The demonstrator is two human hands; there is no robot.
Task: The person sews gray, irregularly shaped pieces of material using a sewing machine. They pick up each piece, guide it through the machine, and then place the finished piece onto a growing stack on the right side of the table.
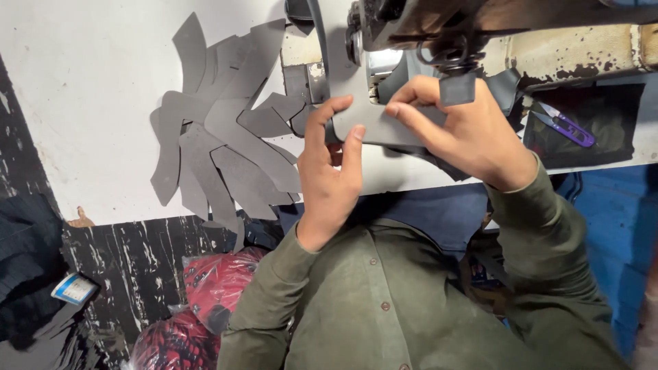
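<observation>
Left hand (329,171) and right hand (459,130) both pinch a grey cut piece (373,120) under the sewing machine head (411,27); stitching in hand, fanned pile of grey pieces (219,130) apparently unsewn beside it.

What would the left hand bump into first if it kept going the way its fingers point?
Probably the sewing machine. The left hand already grips the grey piece, fingers pointing toward it, though depth is unclear.
</observation>
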